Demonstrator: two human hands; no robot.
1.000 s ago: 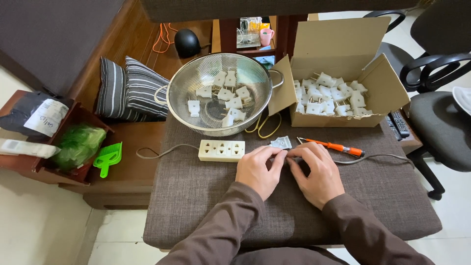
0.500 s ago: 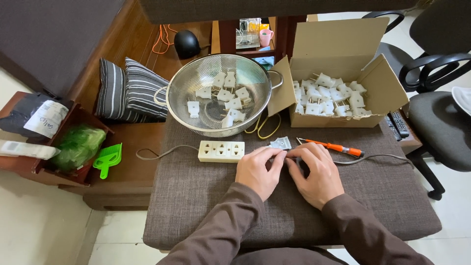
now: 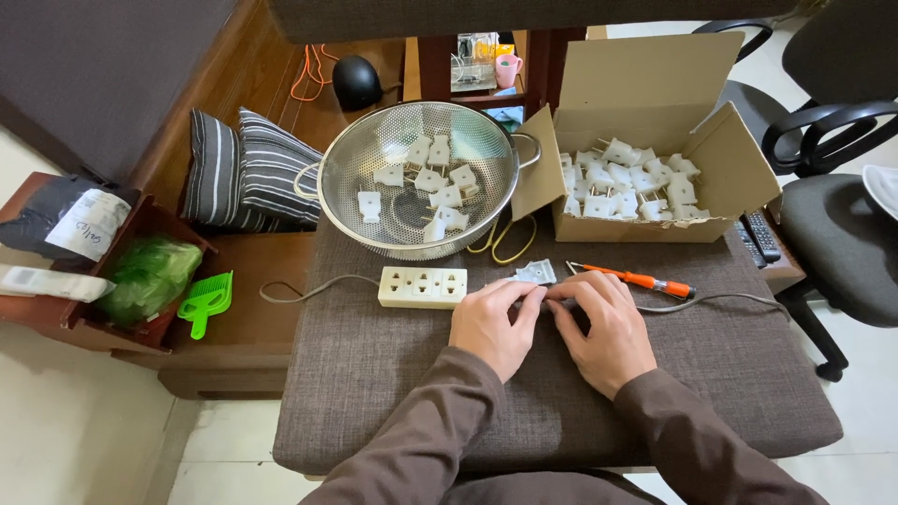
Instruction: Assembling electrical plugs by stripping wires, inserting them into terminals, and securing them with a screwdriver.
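My left hand (image 3: 493, 325) and my right hand (image 3: 603, 327) rest side by side on a brown fabric seat (image 3: 393, 374), fingers curled around a thin grey cable (image 3: 730, 299) that runs off to the right. A small white plug part (image 3: 535, 273) lies just beyond my fingertips. What sits between the fingers is hidden. A cream power strip (image 3: 422, 287) lies left of my left hand. An orange-handled screwdriver (image 3: 645, 281) lies beyond my right hand.
A metal colander (image 3: 346, 164) and an open cardboard box (image 3: 655, 84) both hold several white plugs. Yellow rubber bands (image 3: 505, 241) lie between them. Striped cushions (image 3: 238, 173), a green comb (image 3: 204, 301) and an office chair (image 3: 832, 234) stand around.
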